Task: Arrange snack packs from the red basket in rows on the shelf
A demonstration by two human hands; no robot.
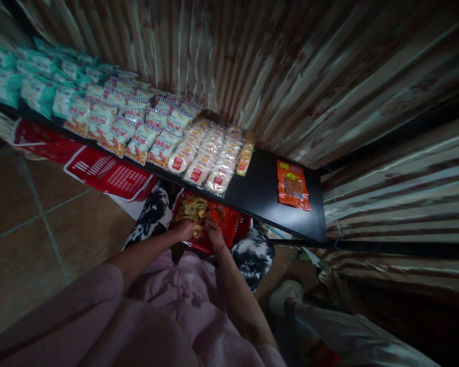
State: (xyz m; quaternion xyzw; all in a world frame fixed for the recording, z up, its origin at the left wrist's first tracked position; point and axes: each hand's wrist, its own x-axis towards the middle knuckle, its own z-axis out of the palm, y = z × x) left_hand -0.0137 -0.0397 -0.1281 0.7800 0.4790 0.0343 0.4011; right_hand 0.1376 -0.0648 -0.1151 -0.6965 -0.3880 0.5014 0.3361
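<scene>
Both my hands reach down into a red basket resting on my lap, full of small snack packets. My left hand is curled over the yellowish packets at the basket's near left. My right hand is closed among the orange-red packets beside it; what each hand grips is too dark and small to name. Above the basket runs a black shelf with rows of snack bags and a single orange packet lying apart on the right.
Corrugated metal wall stands behind and right of the shelf. Teal bags and red-white bags fill the shelf's left part. Two red baskets lie on the tiled floor at left. A shoe shows lower right.
</scene>
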